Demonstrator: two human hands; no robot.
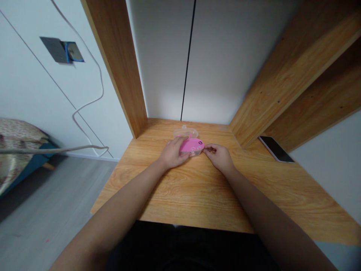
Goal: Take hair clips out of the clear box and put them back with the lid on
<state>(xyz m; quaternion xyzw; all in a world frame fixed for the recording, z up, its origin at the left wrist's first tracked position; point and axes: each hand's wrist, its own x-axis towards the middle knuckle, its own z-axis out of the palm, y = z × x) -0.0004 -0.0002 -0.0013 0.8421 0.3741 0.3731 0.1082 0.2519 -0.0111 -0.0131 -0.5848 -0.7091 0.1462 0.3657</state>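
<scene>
A small pink oval case [194, 144] with a clear rim and a dark ring mark near its right end rests on the wooden desk [180, 188]. My left hand [174, 152] grips its left end, thumb in front and fingers behind. Just behind it lies a clear oval lid [184, 132] with bits of pink in or under it; whether it is joined to the case I cannot tell. At the case's right end my right hand [219, 155] pinches something thin and dark, too small to name, its tip close to or touching the case.
A phone [276, 149] lies at the right by the wooden shelf upright [270, 86]. Another upright [115, 67] rises at the left. Beyond it a white cable [100, 75] hangs down the wall near an uncovered socket box [75, 51]. A patterned cloth [19, 139] shows at far left.
</scene>
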